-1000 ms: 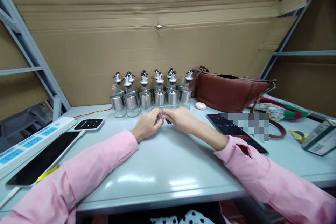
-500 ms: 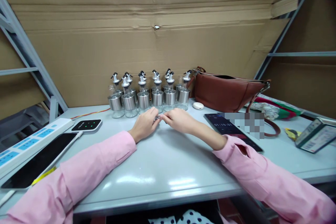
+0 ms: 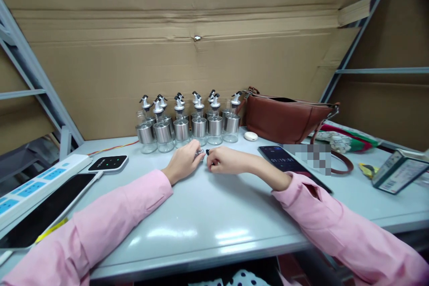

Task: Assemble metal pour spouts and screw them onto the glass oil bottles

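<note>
Now, from the head view, the left hand pinches a small metal part and the right hand grips a small black piece, both resting on the worktop before the dispenser bottles.

A brown bag, a phone and a white power strip lie on the grey surface.

Creased cardboard wall, grey metal shelf frame, glossy grey table
</note>
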Tool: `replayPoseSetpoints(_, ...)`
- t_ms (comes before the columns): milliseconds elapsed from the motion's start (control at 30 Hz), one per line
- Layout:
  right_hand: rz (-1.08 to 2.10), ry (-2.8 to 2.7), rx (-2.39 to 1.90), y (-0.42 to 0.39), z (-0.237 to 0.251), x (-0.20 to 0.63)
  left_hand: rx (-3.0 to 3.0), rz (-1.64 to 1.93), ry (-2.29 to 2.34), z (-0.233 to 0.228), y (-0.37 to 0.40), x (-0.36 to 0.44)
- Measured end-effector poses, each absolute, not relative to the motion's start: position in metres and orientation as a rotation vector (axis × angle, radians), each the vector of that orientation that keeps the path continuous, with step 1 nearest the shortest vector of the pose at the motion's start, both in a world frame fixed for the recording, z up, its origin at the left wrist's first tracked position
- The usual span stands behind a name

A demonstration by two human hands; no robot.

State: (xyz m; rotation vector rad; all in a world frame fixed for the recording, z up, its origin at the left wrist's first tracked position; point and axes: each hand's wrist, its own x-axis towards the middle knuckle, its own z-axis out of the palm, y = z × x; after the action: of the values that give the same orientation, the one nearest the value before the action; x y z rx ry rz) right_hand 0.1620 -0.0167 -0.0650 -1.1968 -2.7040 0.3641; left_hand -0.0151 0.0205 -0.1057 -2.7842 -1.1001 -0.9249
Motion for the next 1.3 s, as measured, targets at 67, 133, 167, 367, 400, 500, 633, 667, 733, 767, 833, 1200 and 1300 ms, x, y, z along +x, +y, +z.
replayPoseSetpoints(67,0.421,-2.696,-1.216,-0.018,-0.064,0.161,-2.785,-0.92,-1.114,-0.105,0.02,-0.015)
replayPoseSetpoints(133,0.478,-2.676,-1.283,-0.021,-0.062,0.16,-2.783,-0.914,-1.126,-0.105,0.019,-0.015)
replayPoseSetpoints(167,0.491,-2.667,-1.315,-0.022,-0.061,0.16,-2.781,-0.91,-1.129,-0.105,0.019,-0.015)
replayPoseSetpoints(367,0.571,-2.693,-1.373,-0.025,-0.056,0.161,-2.777,-0.9,-1.131,-0.104,0.018,-0.014)
replayPoseSetpoints(400,0.628,-2.701,-1.389,-0.025,-0.055,0.162,-2.778,-0.899,-1.131,-0.104,0.018,-0.015)
replayPoseSetpoints(500,0.788,-2.708,-1.459,-0.026,-0.053,0.164,-2.784,-0.905,-1.135,-0.103,0.018,-0.015)
replayPoseSetpoints(633,0.709,-2.732,-1.45,-0.027,-0.052,0.165,-2.786,-0.908,-1.149,-0.102,0.017,-0.014)
replayPoseSetpoints(667,0.688,-2.737,-1.449,-0.028,-0.051,0.165,-2.784,-0.909,-1.152,-0.102,0.017,-0.014)
replayPoseSetpoints(733,0.672,-2.743,-1.46,-0.028,-0.051,0.165,-2.781,-0.909,-1.156,-0.102,0.016,-0.014)
replayPoseSetpoints(767,0.666,-2.747,-1.464,-0.028,-0.051,0.165,-2.779,-0.907,-1.158,-0.102,0.016,-0.014)
replayPoseSetpoints(833,0.659,-2.759,-1.459,-0.028,-0.051,0.165,-2.779,-0.902,-1.155,-0.102,0.016,-0.014)
replayPoseSetpoints(1200,0.489,-2.367,-1.612,-0.016,-0.053,0.165,-2.651,-1.436,-0.892,-0.108,0.023,-0.017)
replayPoseSetpoints(1300,0.799,-2.101,-1.373,-0.015,-0.056,0.159,-2.572,-1.556,-0.819,-0.109,0.023,-0.017)
